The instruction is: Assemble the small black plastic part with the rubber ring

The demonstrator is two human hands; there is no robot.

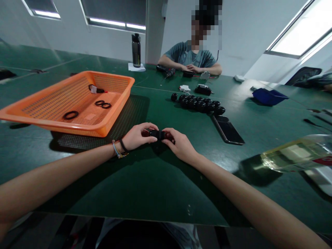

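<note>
Between my two hands, just above the green table point(166, 193), is a small black cylindrical part point(157, 134). My left hand point(140, 135) pinches its left end with thumb and fingers. From the other side, my right hand point(178, 142) grips its right end. The fingers cover much of the part, so its exact kind cannot be made out. To the left stands an orange plastic basket point(103, 129) with several black rings point(71, 115) and a small cable piece in it. A group of round black parts point(198, 103) lies beyond my right hand.
A phone point(228, 130) lies right of the black parts. A clear bottle of yellowish liquid point(293, 152) is at the right, near a blue tray point(269, 97). Across the table a person point(194, 57) sits behind a power drill point(167, 71); a dark bottle point(136, 51) stands nearby.
</note>
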